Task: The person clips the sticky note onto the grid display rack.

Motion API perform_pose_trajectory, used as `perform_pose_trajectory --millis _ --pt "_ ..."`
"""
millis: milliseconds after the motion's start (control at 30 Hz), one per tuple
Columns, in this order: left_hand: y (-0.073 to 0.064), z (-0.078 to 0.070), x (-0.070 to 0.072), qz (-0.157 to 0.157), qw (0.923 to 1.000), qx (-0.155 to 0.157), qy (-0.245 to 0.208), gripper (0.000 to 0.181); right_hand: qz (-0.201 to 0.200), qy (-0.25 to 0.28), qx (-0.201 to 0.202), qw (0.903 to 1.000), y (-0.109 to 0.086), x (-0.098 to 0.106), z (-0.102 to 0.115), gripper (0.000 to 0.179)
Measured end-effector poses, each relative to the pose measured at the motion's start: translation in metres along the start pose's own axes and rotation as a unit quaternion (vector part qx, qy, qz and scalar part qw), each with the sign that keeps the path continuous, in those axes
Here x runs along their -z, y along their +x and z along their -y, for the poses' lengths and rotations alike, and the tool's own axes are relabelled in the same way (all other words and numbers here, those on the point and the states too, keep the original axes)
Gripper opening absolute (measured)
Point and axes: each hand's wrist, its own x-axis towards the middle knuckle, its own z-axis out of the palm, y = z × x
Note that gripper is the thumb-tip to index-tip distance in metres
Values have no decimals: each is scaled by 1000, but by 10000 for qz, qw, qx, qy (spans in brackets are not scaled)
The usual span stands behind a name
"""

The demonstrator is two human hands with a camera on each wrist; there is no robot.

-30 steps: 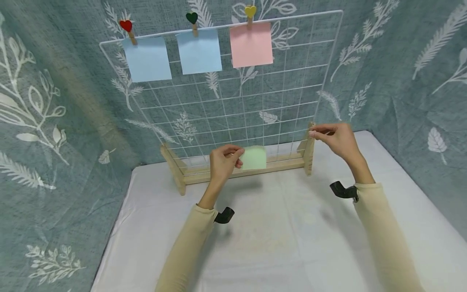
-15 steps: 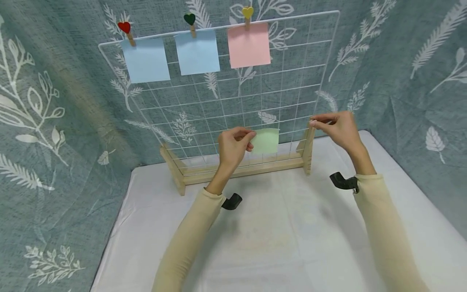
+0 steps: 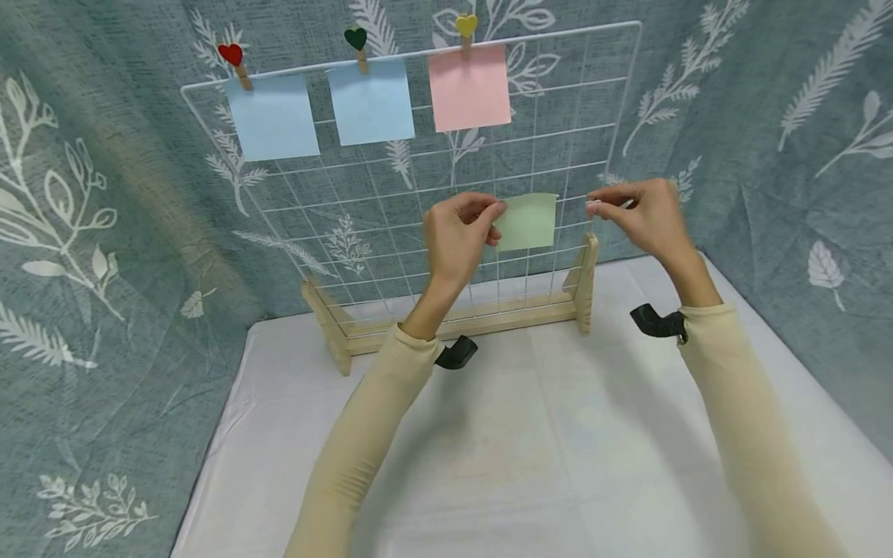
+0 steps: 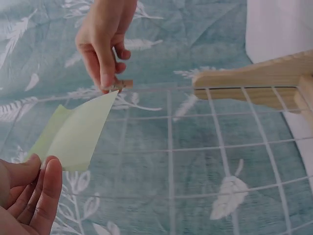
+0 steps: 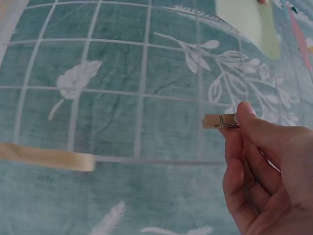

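Observation:
A light green paper note [image 3: 528, 222] is pinched at its left edge by my left hand [image 3: 457, 236], raised in front of the white wire grid [image 3: 398, 205]. In the left wrist view the green note [image 4: 73, 132] bends slightly along its length. My right hand [image 3: 645, 217] pinches a small wooden clothespin [image 5: 220, 121] between thumb and fingertips, to the right of the note and near the grid's right side. The clothespin's wooden tip points away from the fingers in the right wrist view; its other end is hidden in the grip.
Along the grid's top hang two blue notes [image 3: 272, 118] and a pink note [image 3: 470, 89], held by clothespins with red [image 3: 230, 54], green [image 3: 356, 39] and yellow [image 3: 467, 25] hearts. A wooden stand [image 3: 586, 283] supports the grid on a white-covered table [image 3: 516, 434]. Patterned cloth [image 3: 788, 194] surrounds it.
Both hands have risen along the grid. The left hand has carried the green note up and to the right; the right hand has lifted the clothespin. The view has shifted slightly.

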Motion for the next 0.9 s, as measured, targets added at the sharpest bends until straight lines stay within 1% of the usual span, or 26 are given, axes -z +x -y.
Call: perform_pose_trajectory --millis 100,167,267,400,500,600,633,733,833,900 --pt "8 -10 -2 -28 9998 -180 19 13 -121 -15 290 9995 11 5 8 19" --pt "14 -17 -3 -66 9996 -259 2 13 -268 -15 404 9988 17 11 14 18" --pt "22 -29 -3 -180 9995 -275 -29 12 -553 -106 542 9969 26 19 21 18" --pt "33 -42 -5 -319 9992 -242 -42 11 -890 -166 596 9941 37 30 30 17" --pt "39 -49 -8 -368 9987 -358 -31 10 -984 -165 565 9934 44 36 34 16" --pt "47 -55 -11 -393 9981 -448 -124 10 -1070 -124 552 9926 51 41 38 16" --pt "50 -57 -12 -413 9977 -521 -131 10 -1111 -104 560 9922 52 43 38 16" --pt "58 -62 -16 -449 9971 -597 -172 10 -1241 131 536 9907 57 48 40 17" --pt "65 -66 -19 -452 9970 -626 -47 10 -1361 466 579 9879 61 52 42 18" --pt "71 -68 -20 -452 9976 -532 -16 10 -1464 667 633 9849 65 56 47 18"
